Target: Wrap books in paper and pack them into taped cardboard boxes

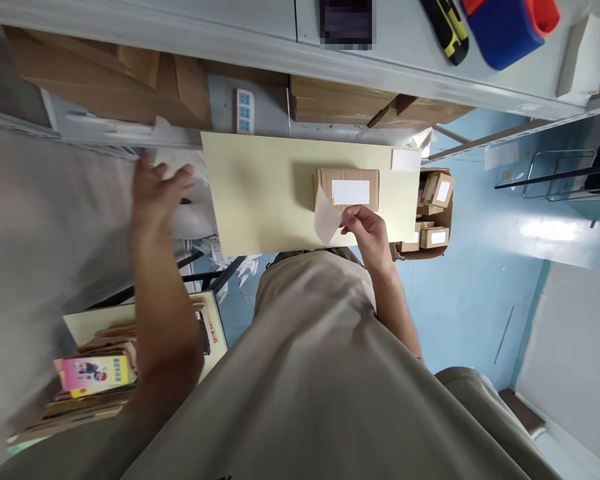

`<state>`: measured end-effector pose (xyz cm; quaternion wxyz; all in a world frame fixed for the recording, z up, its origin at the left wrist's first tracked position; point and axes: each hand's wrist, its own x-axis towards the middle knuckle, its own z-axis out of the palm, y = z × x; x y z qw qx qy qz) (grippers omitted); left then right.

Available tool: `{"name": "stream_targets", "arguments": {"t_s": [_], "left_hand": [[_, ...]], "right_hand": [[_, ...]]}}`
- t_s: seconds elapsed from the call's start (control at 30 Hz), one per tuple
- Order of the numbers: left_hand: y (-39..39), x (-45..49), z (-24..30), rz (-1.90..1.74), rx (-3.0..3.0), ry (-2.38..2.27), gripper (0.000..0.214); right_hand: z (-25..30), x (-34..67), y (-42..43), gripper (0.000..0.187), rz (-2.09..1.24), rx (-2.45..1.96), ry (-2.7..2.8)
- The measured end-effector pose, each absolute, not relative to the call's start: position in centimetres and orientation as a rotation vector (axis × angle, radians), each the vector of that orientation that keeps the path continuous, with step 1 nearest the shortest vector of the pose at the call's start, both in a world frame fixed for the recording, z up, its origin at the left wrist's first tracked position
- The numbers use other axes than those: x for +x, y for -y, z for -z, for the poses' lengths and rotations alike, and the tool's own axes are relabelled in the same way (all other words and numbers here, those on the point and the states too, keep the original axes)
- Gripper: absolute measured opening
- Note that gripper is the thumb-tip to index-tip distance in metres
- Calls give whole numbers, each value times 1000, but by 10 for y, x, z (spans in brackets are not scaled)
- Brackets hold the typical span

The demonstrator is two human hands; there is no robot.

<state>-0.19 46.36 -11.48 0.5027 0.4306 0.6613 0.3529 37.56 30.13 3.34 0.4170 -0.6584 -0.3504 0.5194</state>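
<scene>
A small cardboard box [323,179] with a blank white label [351,192] on top lies on the pale yellow board [260,193]. My right hand [367,233] is at the box's near edge, thumb and fingers pinched on a thin whitish sheet of paper [326,220]. That sheet hangs over the box's near left corner and its upper tip reaches onto the box. Off the board's left end, my left hand [157,190] is raised with fingers spread, slightly blurred, holding nothing. Below it are white papers or bags that I cannot make out clearly.
Right of the board stands an open carton [449,248] of small labelled boxes. A power strip [245,111] and large cartons [340,100] sit behind. On the shelf above lie a yellow-black box cutter [447,30] and a blue-red object [507,33]. Books [97,373] are stacked lower left.
</scene>
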Motion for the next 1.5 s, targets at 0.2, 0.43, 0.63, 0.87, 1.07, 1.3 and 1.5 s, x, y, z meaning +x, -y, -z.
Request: {"name": "stream_targets", "arguments": {"t_s": [0.2, 0.43, 0.63, 0.87, 1.07, 1.3, 1.5], "left_hand": [[-372, 175, -13, -716, 1056, -1146, 63], [-350, 267, -39, -663, 1242, -1263, 44], [-349, 302, -26, -683, 1195, -1318, 32], [-344, 325, -14, -674, 1063, -1378, 47], [-347, 315, -4, -758, 950, -1499, 49], [-352, 299, 2, -790, 838, -1505, 47], [-347, 298, 3, -802, 821, -1460, 47]], "right_hand": [[-18, 405, -315, 49, -1343, -1604, 892], [1, 450, -324, 42, -1457, -1498, 897], [11, 485, -327, 37, -1562, -1354, 868], [16, 509, -326, 44, -1636, -1303, 879], [42, 528, -314, 40, -1498, -1491, 866], [69, 538, -304, 37, -1388, -1634, 852], [78, 530, -303, 39, -1420, -1645, 827]]}}
